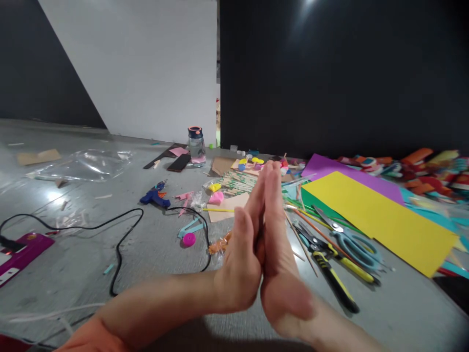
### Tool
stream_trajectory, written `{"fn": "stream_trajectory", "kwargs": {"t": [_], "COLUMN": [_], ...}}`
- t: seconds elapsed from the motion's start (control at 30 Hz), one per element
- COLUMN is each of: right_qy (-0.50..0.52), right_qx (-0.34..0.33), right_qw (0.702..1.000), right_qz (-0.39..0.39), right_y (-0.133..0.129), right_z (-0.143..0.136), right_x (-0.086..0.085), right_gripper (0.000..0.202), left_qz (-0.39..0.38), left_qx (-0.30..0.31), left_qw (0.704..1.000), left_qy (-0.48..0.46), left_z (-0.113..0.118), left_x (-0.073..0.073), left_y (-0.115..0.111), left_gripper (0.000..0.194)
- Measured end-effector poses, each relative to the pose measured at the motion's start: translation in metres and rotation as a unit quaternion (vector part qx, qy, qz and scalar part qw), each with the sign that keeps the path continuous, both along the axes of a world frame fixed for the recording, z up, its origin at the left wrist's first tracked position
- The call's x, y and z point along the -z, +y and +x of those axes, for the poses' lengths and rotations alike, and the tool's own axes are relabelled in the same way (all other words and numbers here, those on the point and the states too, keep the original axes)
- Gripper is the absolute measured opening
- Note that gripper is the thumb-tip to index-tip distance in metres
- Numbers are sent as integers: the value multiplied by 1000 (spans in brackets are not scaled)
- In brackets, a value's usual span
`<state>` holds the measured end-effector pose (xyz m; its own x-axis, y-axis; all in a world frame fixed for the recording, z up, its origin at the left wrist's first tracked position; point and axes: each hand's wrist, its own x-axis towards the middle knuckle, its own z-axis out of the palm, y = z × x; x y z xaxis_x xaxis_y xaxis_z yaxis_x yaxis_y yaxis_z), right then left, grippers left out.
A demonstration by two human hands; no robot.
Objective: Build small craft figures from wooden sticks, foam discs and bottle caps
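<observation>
My left hand [239, 266] and my right hand [277, 244] are raised above the grey table, palm facing palm, with fingers stretched out flat and pointing away from me. They meet or nearly meet along the fingers and lower palms. Whether anything small lies between the palms is hidden. Just left of my left hand, an orange lump in clear wrap [219, 245] lies on the table. A round pink lid [189, 239] sits near it. Close to my right hand are pliers with black and yellow handles [326, 264] and blue-handled scissors [353, 244].
Yellow sheet [384, 220] and purple sheet [351, 178] lie at the right. A blue glue gun [154, 196] trails a black cord [119, 254] toward a purple power strip [27, 252]. Behind stand a water bottle [197, 146] and a black panel [330, 73].
</observation>
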<state>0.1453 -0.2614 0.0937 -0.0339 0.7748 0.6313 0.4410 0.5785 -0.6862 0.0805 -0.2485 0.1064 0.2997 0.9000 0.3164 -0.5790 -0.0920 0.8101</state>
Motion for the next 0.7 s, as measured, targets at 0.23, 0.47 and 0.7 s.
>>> {"fn": "stream_trajectory", "kwargs": {"t": [0.23, 0.47, 0.7], "right_qy": [22, -129, -161], "right_qx": [26, 74, 48], "right_qw": [999, 988, 985], "right_qz": [5, 49, 33], "right_y": [8, 13, 22], "right_z": [20, 22, 30], "right_x": [-5, -14, -11], "right_gripper": [82, 76, 84], "left_qz": [-140, -115, -137], "left_qx": [115, 157, 163], "left_qw": [978, 971, 968], "left_qy": [-108, -140, -133], "left_z": [1, 10, 9], "left_x": [-20, -14, -14], "left_y": [16, 3, 7], "left_gripper": [66, 66, 69]}}
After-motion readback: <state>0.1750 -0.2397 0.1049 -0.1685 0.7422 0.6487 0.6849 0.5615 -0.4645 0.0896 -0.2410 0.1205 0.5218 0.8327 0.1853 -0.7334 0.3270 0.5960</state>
